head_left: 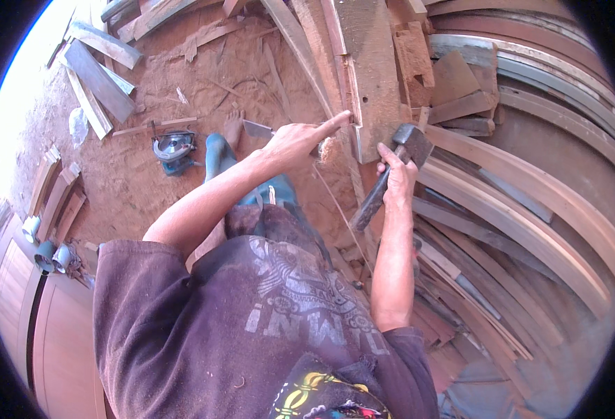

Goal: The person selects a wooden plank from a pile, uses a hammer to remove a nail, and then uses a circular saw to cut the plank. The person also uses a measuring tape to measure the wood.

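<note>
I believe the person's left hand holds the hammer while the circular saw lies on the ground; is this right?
Not quite: the head view shows the hammer in the right hand, not the left hand. The circular saw does lie on the ground.

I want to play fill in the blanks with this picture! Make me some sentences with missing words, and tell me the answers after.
1. The hammer is held in the ____ hand.
2. The left hand stretches out a finger toward a thick beam made of ____.
3. The power saw lies on the ____ side of the picture.

Missing words: right; wood; left.
</note>
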The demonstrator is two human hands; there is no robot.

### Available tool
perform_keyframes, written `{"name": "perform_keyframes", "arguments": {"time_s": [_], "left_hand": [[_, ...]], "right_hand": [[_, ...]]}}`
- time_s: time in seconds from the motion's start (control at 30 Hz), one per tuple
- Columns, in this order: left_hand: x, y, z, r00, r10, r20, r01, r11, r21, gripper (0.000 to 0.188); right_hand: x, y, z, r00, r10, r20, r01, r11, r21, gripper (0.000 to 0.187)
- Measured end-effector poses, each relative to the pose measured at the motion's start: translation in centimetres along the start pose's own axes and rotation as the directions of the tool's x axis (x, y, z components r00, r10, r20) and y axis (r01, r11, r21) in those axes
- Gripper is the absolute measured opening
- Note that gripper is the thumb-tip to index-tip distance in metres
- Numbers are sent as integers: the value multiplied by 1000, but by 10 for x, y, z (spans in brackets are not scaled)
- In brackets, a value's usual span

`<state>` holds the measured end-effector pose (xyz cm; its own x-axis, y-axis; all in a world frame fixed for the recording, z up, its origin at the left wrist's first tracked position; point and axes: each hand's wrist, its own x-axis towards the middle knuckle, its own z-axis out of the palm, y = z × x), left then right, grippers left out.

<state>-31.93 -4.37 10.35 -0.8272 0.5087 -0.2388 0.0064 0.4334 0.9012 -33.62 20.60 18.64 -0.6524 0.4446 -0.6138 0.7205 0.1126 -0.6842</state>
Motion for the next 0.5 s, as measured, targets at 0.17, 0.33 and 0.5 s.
{"name": "perform_keyframes", "arguments": {"time_s": [0.17,0.33,0.5], "left_hand": [[-13,-21,3,981,-98,-169,77,988,-130,97],[-20,-3,-14,918,-258,-302,89,874,-478,83],[-10,1,-24,911,-270,-313,16,780,-626,88]], "right_hand": [[5,8,-1,999,-45,-5,45,998,41,32],[-3,9,5,995,-88,-49,89,996,14,30],[-11,27,15,965,-234,-115,232,972,-34,28]]}}
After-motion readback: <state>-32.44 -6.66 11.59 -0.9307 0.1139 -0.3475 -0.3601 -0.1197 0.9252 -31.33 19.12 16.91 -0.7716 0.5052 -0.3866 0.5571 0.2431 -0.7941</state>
